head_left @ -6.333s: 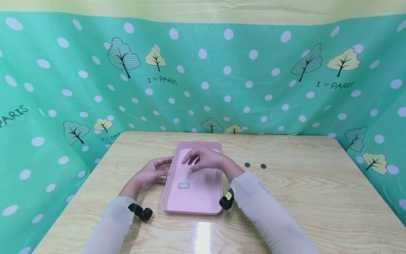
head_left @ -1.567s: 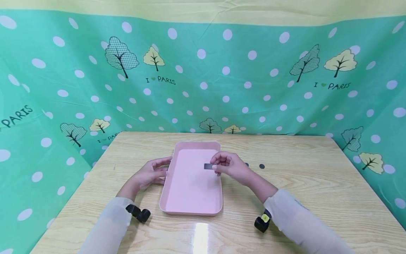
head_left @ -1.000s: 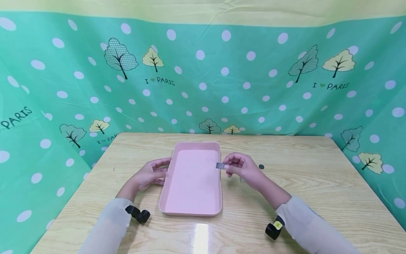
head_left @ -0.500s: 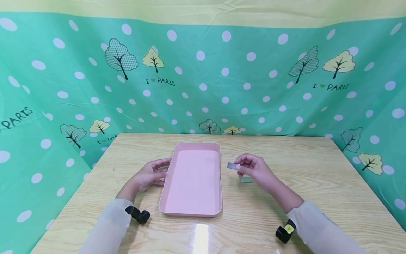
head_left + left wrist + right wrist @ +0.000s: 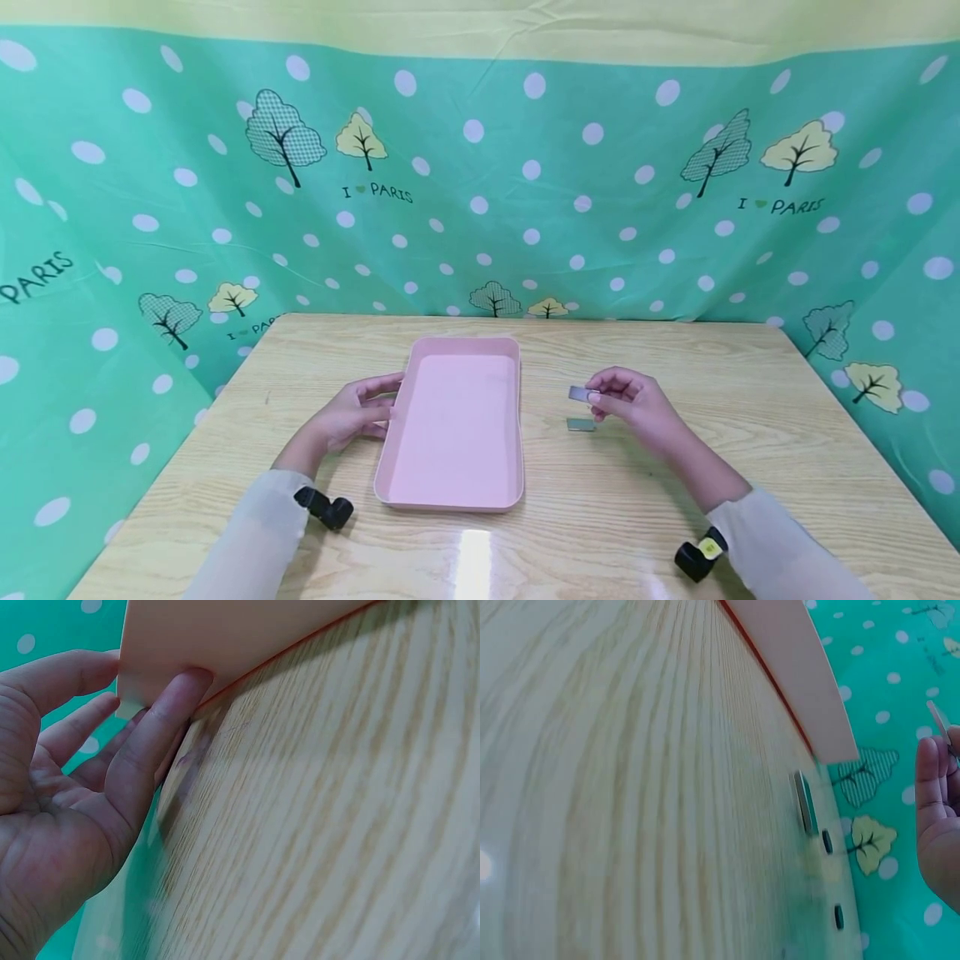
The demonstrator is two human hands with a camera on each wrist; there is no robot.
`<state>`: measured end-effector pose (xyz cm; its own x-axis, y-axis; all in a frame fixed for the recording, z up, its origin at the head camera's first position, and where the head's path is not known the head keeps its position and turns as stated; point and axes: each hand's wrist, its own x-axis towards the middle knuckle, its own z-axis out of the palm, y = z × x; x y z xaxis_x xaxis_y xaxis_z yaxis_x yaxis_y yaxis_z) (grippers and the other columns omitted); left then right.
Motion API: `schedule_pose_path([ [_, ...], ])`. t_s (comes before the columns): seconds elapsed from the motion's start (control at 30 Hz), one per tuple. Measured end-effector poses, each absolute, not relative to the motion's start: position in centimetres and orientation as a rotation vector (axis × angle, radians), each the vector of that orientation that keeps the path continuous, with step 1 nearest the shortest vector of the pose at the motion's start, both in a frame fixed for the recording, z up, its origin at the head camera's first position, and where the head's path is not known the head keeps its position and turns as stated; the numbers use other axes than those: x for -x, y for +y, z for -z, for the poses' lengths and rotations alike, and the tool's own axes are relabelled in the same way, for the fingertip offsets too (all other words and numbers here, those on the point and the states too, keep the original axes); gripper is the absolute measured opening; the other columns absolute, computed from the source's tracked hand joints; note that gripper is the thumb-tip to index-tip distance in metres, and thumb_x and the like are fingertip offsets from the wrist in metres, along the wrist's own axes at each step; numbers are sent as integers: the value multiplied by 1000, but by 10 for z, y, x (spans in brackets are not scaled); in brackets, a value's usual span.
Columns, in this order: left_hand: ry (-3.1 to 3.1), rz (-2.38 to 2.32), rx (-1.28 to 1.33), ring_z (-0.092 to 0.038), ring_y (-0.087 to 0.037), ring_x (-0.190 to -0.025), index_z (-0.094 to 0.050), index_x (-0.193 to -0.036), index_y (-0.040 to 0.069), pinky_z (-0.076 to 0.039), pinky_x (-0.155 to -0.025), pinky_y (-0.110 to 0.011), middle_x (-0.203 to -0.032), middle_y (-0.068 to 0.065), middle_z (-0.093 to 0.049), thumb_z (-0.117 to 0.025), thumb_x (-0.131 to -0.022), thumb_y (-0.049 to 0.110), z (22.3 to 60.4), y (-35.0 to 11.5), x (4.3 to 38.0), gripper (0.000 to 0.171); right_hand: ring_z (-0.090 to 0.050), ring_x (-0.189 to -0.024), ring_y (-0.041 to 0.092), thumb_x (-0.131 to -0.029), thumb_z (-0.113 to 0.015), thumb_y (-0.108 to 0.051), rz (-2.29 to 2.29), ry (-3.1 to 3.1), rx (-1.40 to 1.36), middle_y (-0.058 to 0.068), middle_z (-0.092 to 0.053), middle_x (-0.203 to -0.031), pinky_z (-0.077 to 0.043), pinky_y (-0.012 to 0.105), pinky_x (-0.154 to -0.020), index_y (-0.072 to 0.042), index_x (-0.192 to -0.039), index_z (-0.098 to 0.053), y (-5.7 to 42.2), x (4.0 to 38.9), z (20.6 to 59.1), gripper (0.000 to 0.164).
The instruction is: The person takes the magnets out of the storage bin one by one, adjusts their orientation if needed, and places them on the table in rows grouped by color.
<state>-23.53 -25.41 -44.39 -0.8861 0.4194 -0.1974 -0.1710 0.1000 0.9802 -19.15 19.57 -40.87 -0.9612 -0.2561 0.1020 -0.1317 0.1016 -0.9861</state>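
My right hand [image 5: 637, 406] pinches a small grey rectangular plate [image 5: 581, 393] between thumb and fingers, raised above the table to the right of the pink tray [image 5: 516, 433]. Just below it in the head view, a similar greenish-grey rectangular plate [image 5: 581, 425] lies on the wood. The right wrist view shows that lying plate [image 5: 805, 802] beside the tray's outer wall [image 5: 799, 682], with the held plate at its right edge. My left hand [image 5: 352, 414] touches the tray's left side with extended fingers; in the left wrist view its thumb [image 5: 169, 712] rests against the wall.
Two small black discs, a nearer one [image 5: 827, 841] and another [image 5: 838, 916], lie on the table past the plate; my right hand hides them in the head view. A green dotted curtain [image 5: 480, 167] hangs around the wooden table [image 5: 585, 533].
A rectangular plate lay in the tray earlier; now the tray holds none. My right hand has carried its plate rightward out over the table, uncovering the lying plate. The left hand stays put.
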Motion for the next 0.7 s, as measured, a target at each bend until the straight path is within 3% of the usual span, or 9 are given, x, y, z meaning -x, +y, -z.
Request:
schedule_pose_path([
  [0.47,1948,-1842,-255,-59,-26,-113,-30,-152,3,-58,-79,-47,-152,-22,-33,-63,-90,-1,445,-254,236,71,-67,-77,25,-93,-65,-3,1992,2409,332,7,-69,-92,-59,29,-71,14,-110,-60,235,183,417,25],
  [0.7,1946,-1845,-255,-60,-27,-112,-30,-152,3,-58,-79,-48,-152,-22,-32,-63,-90,-1,444,-255,235,71,-67,-79,22,-92,-67,-8,1869,2482,183,11,-69,-94,-59,29,-73,13,-112,-61,256,180,420,29],
])
